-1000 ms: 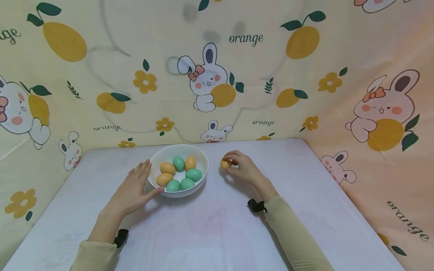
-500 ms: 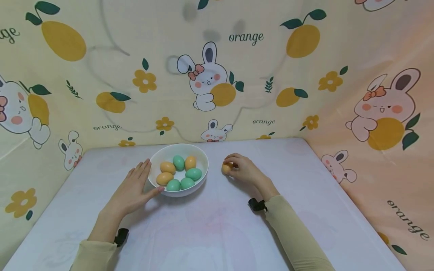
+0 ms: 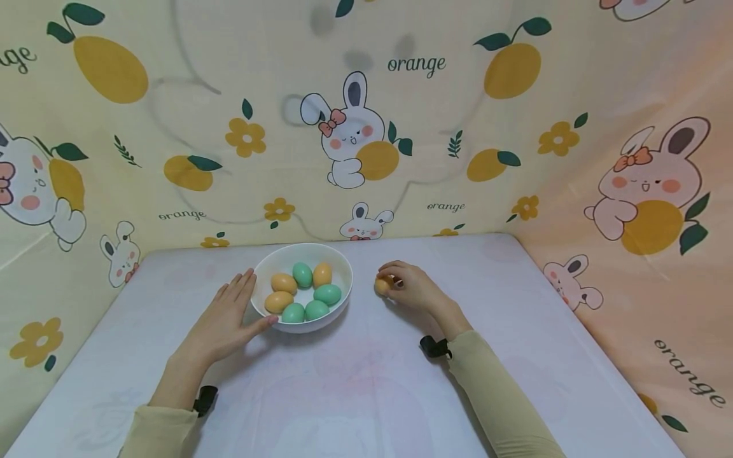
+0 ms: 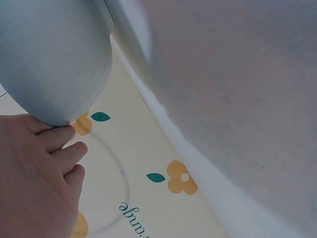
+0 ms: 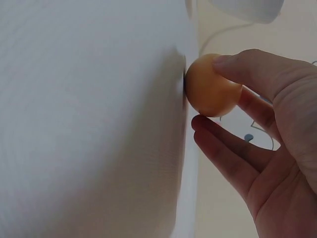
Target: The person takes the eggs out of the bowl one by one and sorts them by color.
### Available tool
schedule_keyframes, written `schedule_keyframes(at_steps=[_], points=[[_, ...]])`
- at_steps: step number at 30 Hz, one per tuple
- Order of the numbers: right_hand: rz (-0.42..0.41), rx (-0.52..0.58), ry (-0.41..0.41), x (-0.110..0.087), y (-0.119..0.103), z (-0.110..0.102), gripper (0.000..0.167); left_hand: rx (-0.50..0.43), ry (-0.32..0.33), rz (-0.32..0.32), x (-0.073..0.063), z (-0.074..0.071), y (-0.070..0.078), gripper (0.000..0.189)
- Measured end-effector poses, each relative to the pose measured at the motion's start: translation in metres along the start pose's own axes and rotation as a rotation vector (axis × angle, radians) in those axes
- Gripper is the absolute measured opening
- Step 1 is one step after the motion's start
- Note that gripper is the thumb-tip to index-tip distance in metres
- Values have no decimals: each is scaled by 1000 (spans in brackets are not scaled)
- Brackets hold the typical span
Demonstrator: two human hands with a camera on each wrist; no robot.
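Note:
A white bowl point(image 3: 302, 327) stands on the table, holding three orange eggs point(image 3: 278, 302) and several green eggs point(image 3: 328, 294). My left hand point(image 3: 226, 321) lies against the bowl's left side, thumb at the near rim and fingers stretched along the wall. In the left wrist view, the bowl's outer wall point(image 4: 54, 59) meets the fingertips. To the right of the bowl, my right hand point(image 3: 415, 289) pinches another orange egg point(image 5: 213, 87) between thumb and fingers. That egg is right at the tabletop in the right wrist view, with other fingers spread below it.
A white cloth covers the table point(image 3: 343, 394). Behind and at the sides rises a cream sheet point(image 3: 435, 127) printed with rabbits and oranges. Each wrist carries a small black camera, such as the right one point(image 3: 434, 347).
My right hand has shifted slightly toward me and to the right with the orange egg, then stayed nearly still. The left hand and bowl have not moved.

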State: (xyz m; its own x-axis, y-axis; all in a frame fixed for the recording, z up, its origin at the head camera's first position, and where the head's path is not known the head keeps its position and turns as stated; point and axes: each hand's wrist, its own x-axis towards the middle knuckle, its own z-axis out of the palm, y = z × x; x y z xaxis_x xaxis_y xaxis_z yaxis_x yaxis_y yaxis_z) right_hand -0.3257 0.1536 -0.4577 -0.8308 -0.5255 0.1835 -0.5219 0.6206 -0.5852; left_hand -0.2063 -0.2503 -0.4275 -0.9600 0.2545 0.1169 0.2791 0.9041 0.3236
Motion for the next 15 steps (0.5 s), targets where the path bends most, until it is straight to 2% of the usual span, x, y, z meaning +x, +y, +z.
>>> schedule_keyframes(at_steps=[8,15], points=[[-4,1,9,-1,0,0,36,2,3,1,0,1,-1,110],[38,20,2,-1,-1,-1,37,3,-2,-3,1,1,-1,110]])
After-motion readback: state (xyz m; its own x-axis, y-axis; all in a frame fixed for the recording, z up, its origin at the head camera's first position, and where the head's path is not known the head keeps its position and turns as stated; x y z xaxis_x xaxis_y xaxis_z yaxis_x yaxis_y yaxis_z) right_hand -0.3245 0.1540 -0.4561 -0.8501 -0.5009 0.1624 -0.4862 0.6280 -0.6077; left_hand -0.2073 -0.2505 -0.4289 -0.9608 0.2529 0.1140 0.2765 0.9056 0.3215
